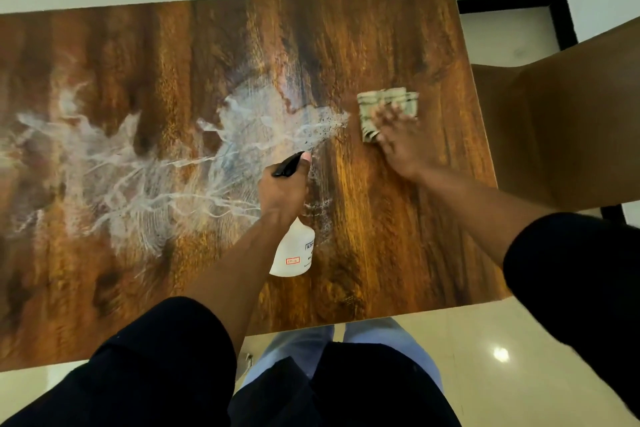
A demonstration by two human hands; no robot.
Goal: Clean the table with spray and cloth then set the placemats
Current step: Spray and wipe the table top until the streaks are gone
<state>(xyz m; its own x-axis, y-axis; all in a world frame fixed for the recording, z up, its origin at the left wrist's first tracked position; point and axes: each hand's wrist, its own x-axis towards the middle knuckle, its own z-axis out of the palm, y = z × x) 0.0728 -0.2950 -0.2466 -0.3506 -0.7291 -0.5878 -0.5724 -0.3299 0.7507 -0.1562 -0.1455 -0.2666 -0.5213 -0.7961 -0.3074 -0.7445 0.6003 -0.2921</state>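
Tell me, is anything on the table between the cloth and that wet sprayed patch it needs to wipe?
Nothing visible. The right hand presses the cloth flat on the table, and bare wood runs from it to the sprayed patch. The spray bottle, in the left hand, is nearer the person, off that path.

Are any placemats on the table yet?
No, the table bears only wet spray streaks and the cloth under the right hand.

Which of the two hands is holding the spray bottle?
The left hand grips the white spray bottle; the right hand rests on the folded cloth instead.
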